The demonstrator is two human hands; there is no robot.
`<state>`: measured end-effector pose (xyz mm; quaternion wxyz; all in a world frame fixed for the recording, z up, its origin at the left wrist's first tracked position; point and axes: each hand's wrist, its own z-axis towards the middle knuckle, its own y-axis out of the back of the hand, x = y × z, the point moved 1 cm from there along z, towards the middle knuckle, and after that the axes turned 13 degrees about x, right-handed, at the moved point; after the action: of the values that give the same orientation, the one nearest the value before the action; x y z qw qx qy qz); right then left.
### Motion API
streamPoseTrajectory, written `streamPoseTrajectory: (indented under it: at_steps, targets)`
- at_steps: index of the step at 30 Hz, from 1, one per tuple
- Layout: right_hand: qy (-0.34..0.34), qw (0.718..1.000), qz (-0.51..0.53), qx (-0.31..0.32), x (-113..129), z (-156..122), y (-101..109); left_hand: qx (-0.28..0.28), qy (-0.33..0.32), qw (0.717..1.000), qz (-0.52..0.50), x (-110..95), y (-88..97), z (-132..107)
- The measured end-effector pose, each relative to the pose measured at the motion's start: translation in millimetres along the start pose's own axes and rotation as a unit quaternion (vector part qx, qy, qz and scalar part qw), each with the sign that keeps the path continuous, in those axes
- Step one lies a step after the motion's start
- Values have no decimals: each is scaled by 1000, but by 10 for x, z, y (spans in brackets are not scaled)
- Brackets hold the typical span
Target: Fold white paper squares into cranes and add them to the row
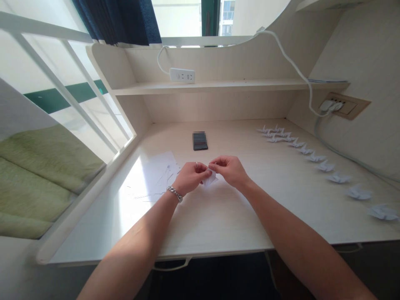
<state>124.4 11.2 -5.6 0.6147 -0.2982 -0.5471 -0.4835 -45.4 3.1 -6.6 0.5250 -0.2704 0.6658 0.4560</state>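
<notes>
My left hand point(191, 177) and my right hand point(228, 170) meet over the middle of the pale wooden desk point(218, 221). Both pinch a small folded piece of white paper point(210, 180), held just above the desk top between the fingertips. My left wrist wears a silver chain bracelet, and a ring sits on one left finger. A loose pile of white paper sheets point(153, 177) lies to the left of my left hand.
A dark phone point(200, 141) lies behind my hands. A curved row of several folded paper cranes point(315, 158) runs along the desk's right side. A white power strip point(182, 75) rests on the shelf, cabled to a wall socket point(339, 106). Bed rails stand at left.
</notes>
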Motion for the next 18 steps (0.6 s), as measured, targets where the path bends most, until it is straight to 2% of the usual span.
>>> streamPoseTrajectory:
  at_steps: [2, 5, 11, 13, 18]
  targets:
    - [9, 1000, -15, -8, -23, 5, -9, 1, -12, 1000, -11, -2, -8, 4]
    - [5, 999, 25, -19, -36, 12, -17, -9, -32, 999, -39, -20, -19, 9]
    - [-47, 991, 109, 63, -5, -8, -57, -71, -37, 992, -96, -29, -11, 32]
    - [-49, 992, 104, 46, -3, -7, -60, -79, -37, 989, -117, -37, -11, 31]
    - [-31, 994, 98, -24, -8, 13, -46, -51, -42, 984, -168, -89, -42, -4]
